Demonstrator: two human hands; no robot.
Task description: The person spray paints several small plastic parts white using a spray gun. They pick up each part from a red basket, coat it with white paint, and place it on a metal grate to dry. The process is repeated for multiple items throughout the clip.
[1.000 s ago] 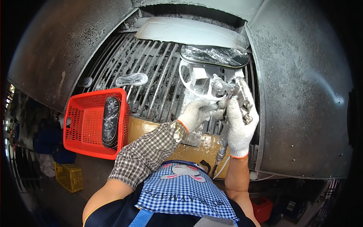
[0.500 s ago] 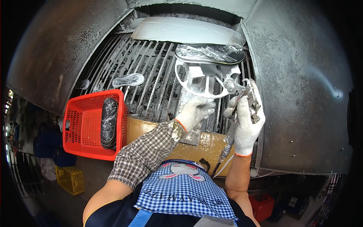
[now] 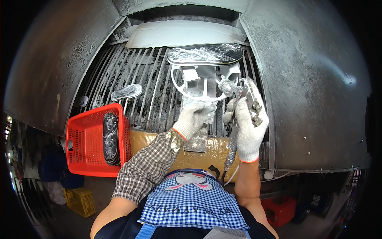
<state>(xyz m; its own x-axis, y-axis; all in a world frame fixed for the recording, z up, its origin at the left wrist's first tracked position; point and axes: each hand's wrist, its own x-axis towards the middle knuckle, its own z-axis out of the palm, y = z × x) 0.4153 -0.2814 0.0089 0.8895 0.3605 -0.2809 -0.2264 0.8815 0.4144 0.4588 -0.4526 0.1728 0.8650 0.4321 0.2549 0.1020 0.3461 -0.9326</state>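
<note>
My right hand [image 3: 251,123], in a white knitted glove, is closed round a spray gun [image 3: 234,105] caked with pale residue, its nozzle end by the wheel's right side. My left hand [image 3: 193,118], also gloved, is half curled just below the near rim of a white spoked wheel [image 3: 205,89]; thumb and fingers stay apart with nothing visible between them. I cannot tell whether it touches the rim. On the wheel's far side rests a dark, shoe-sole-shaped piece [image 3: 205,55] with clear plastic film over its top.
A red basket [image 3: 93,173] at left holds stacked film-covered soles [image 3: 111,137]. A smaller film-covered sole [image 3: 126,92] lies on the metal slats [image 3: 150,95]. Metal walls [image 3: 314,91] flank the slats; a pale sheet [image 3: 185,34] stands behind. Taped cardboard [image 3: 215,149] covers the near edge.
The whole view has shifted, so the bench and both hands sit further left in the picture. Relative to the wheel, both hands and the spray gun look nearly unchanged.
</note>
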